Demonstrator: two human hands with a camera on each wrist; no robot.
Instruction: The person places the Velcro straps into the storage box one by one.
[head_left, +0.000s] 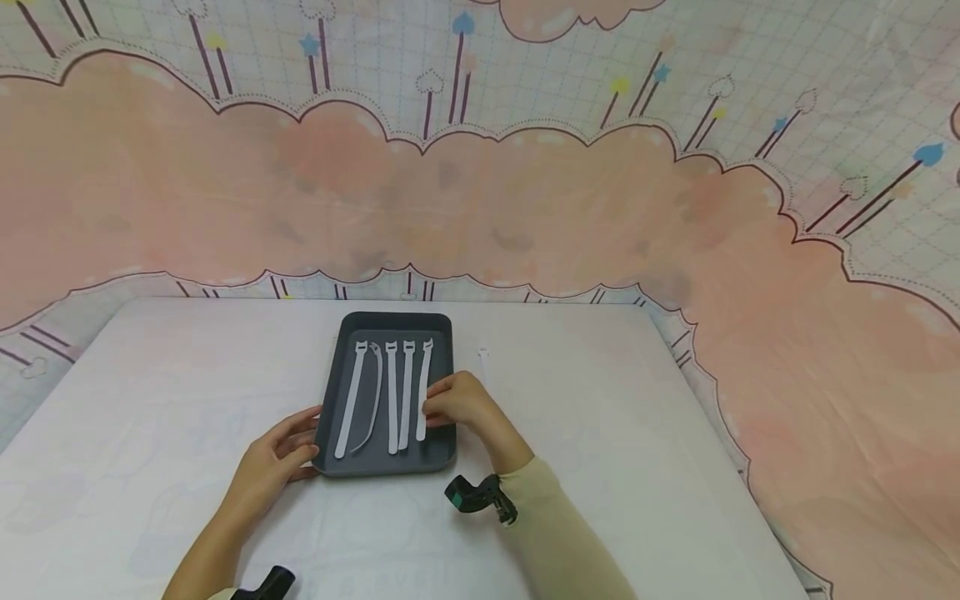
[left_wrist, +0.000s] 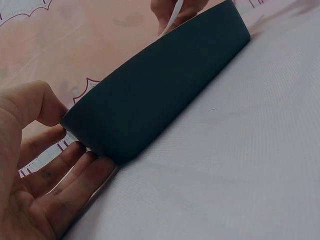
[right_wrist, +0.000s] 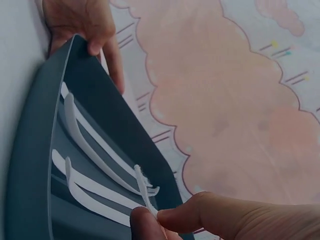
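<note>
A dark grey rectangular tray [head_left: 432, 325] lies on the table with several white cable ties [head_left: 351, 400] lengthwise in it, their slotted heads at the far end. One curved tie [head_left: 377, 392] rests on its edge. My left hand [head_left: 266, 462] holds the tray's near left corner, thumb at the rim and fingers against the outer wall [left_wrist: 150, 90]. Over the tray's right side, my right hand [head_left: 461, 400] pinches the rightmost cable tie [head_left: 426, 367] between thumb and fingers. In the right wrist view that tie [right_wrist: 142, 185] stands up from the pinch, above the others.
The white table [head_left: 600, 417] surrounds the tray. A faint white slotted end [head_left: 483, 356] shows on the tabletop right of the tray, partly behind my right hand. A patterned pink cloth [head_left: 487, 200] hangs beyond the table's far edge. Each wrist wears a black camera [head_left: 480, 493].
</note>
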